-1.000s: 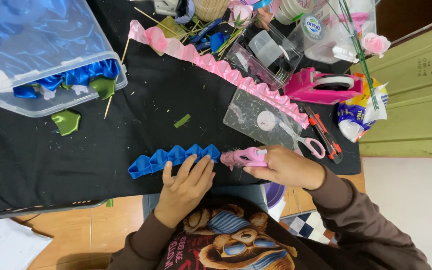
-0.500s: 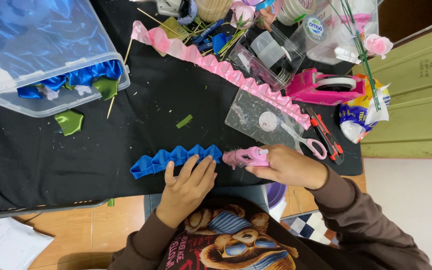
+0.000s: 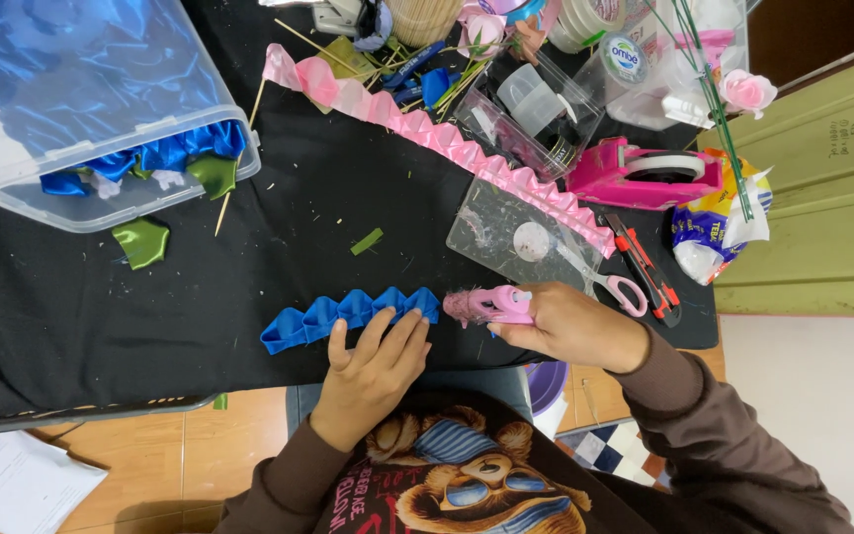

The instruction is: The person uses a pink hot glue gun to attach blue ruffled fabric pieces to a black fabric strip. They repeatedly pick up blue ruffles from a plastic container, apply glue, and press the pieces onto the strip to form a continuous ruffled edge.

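Note:
A pleated strip of blue ribbon [image 3: 333, 317] lies on the black cloth [image 3: 130, 316] near its front edge. My left hand [image 3: 376, 374] rests flat by it, fingertips pressing the strip's right end. My right hand [image 3: 570, 324] grips a pink glue gun [image 3: 486, 305] whose nozzle points left, close to that same end of the blue ribbon.
A long pleated pink ribbon [image 3: 427, 133] runs diagonally across the cloth. A clear plastic sheet [image 3: 516, 237], pink-handled scissors [image 3: 617, 287], a red cutter [image 3: 642, 267] and a pink tape dispenser [image 3: 644, 173] lie at right. A clear tub [image 3: 101, 109] of blue ribbon stands far left.
Both hands, the blue ribbon and the glue gun stay almost where they were; the view has only shifted slightly.

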